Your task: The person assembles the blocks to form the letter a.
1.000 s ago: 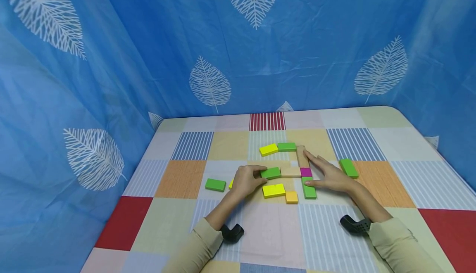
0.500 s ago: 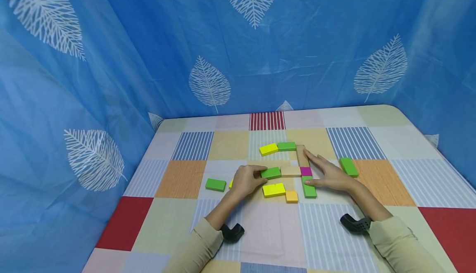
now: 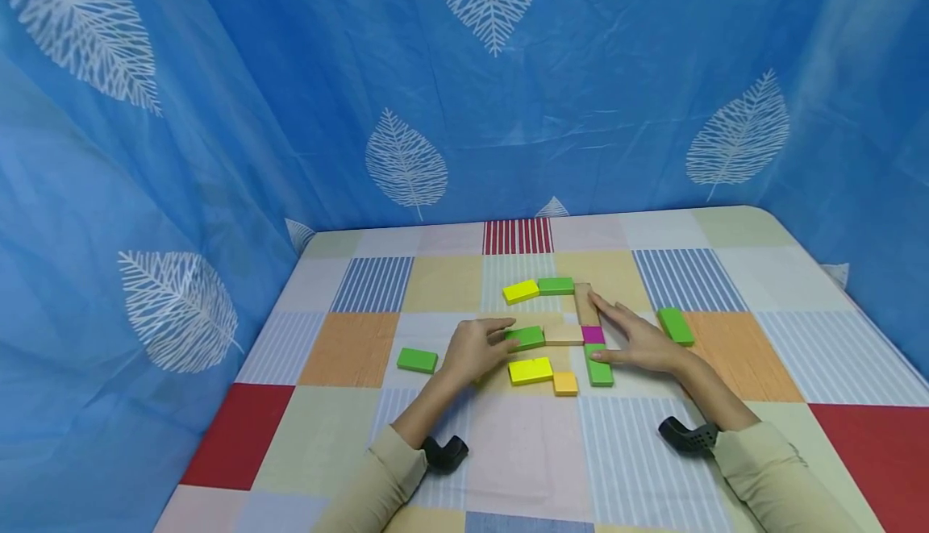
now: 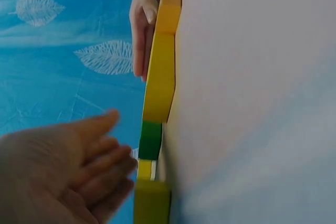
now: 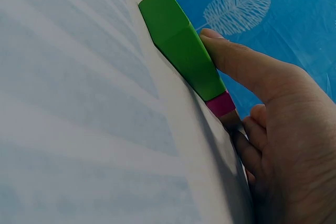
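Note:
Flat coloured blocks lie joined in a branching figure on the table. My left hand (image 3: pixel 468 349) is at the left end of a green block (image 3: pixel 527 339), thumb and fingers spread apart around that end. In the left wrist view, its fingers are loosely extended and grip nothing. That green block meets a bare wooden block (image 3: pixel 563 335), which reaches a magenta block (image 3: pixel 593 335). My right hand (image 3: pixel 639 343) lies along the figure's right side. Its thumb touches a lower green block (image 5: pixel 184 45), and its forefinger reaches an upright-lying wooden block (image 3: pixel 585 305).
A green block (image 3: pixel 556 285) and a tilted yellow block (image 3: pixel 521 292) form the far arm. Nearer lie a yellow block (image 3: pixel 531 371) and an orange block (image 3: pixel 565 384). Loose green blocks lie at left (image 3: pixel 417 360) and right (image 3: pixel 676 326). Blue curtain (image 3: pixel 581 114) surrounds the patchwork tablecloth (image 3: pixel 522 452).
My left hand has loosened its pinch on the green block and drawn slightly left, now covering a yellow block that showed beside it. The right hand and the blocks keep their places.

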The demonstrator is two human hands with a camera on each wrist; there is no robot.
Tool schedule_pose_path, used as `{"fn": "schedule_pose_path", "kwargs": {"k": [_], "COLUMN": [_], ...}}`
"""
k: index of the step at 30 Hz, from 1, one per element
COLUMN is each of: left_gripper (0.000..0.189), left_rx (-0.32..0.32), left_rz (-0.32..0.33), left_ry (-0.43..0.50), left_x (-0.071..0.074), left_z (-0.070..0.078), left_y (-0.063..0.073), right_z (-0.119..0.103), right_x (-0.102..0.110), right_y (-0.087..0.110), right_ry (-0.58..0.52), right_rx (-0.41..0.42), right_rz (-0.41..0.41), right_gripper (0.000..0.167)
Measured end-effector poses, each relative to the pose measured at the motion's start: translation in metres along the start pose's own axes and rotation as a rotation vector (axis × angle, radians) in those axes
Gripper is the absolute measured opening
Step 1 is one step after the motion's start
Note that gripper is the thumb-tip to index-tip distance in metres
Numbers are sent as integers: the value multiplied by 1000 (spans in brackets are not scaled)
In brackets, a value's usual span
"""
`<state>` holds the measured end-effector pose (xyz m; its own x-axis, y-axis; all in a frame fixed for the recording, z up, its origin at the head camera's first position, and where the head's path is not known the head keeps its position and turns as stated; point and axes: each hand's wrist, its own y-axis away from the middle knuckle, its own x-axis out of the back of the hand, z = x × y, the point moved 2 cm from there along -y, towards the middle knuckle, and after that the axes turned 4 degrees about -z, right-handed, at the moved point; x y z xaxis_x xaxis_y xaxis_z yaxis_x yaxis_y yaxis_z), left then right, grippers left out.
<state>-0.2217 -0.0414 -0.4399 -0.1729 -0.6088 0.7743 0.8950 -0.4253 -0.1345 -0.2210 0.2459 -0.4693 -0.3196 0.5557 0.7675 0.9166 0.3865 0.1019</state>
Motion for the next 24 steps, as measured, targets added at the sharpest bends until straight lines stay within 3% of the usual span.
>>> {"fn": "schedule_pose_path", "kwargs": {"k": [3,6,10,13,18,24], "left_gripper": [33,32,39,43,45,45], "left_rx": [-64,-166,-295,-346,-358,-320], "left_rz": [2,-75,-210,-254,-301,-360], "left_ry": [83,110,43,-8,-22,-28], "left_x": [5,6,3,1,-1,-4], "left_z": [2,6,13,15,13,9], "left_y": [3,8,14,16,17,16], "right_z": [-1,-1,0,-1,-1,-2], "right_x": [0,0,0,0,1,1], "right_y": [0,0,0,-1,-1,-1], "right_ry": [-11,-17,-9,-12,-17,-15], "right_rx": [20,35,41,39,27,22], "right_rz": [4,7,8,7,-1,-1], "right_gripper": [101,100,100,100,101,101]}}
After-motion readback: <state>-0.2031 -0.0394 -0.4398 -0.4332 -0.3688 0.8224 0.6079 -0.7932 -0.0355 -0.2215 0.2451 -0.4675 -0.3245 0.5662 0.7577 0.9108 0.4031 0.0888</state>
